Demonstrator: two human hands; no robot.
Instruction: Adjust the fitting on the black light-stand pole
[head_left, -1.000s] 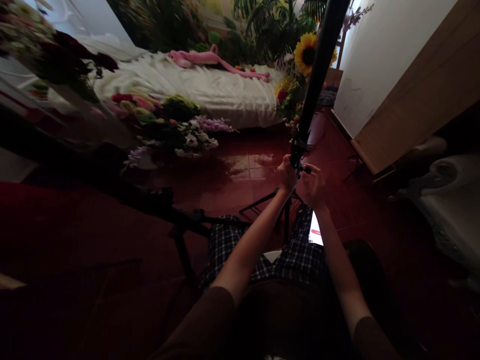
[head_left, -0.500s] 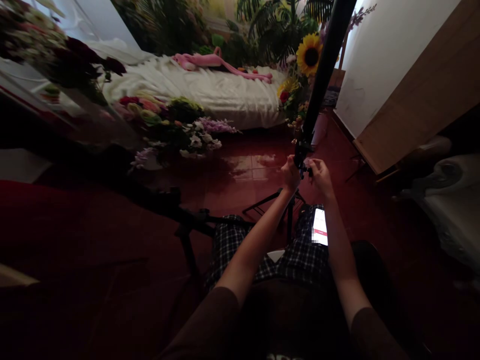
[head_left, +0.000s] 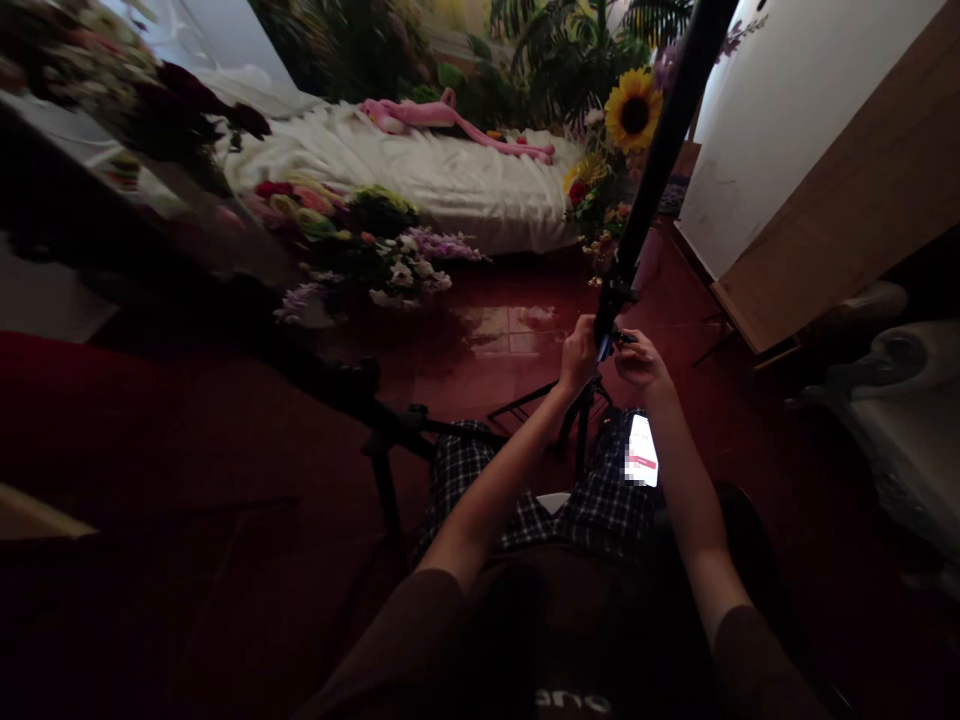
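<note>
A black tripod stand [head_left: 651, 190] rises in front of me, its pole leaning up and to the right. My left hand [head_left: 579, 352] is closed around the pole, below a dark collar. On the other side, my right hand [head_left: 639, 360] is closed with its fingertips at a small black knob [head_left: 621, 338] on the stand. How firmly those fingers grip the knob is hard to see in the dim light. A lit phone [head_left: 642, 452] lies on my right thigh, on checked shorts [head_left: 600, 505], beside my right forearm.
A second black stand [head_left: 300, 370] slants across the left side. Artificial flowers [head_left: 397, 265] stand before a white-draped bed [head_left: 480, 195] with a pink plush toy [head_left: 420, 115]. A sunflower [head_left: 634, 110] is behind the pole. A wooden panel [head_left: 817, 200] and pale armchair [head_left: 915, 400] are at right.
My right hand has dropped slightly and its fingers have curled in at the knob. My left hand stays on the pole. The whole view has shifted a little.
</note>
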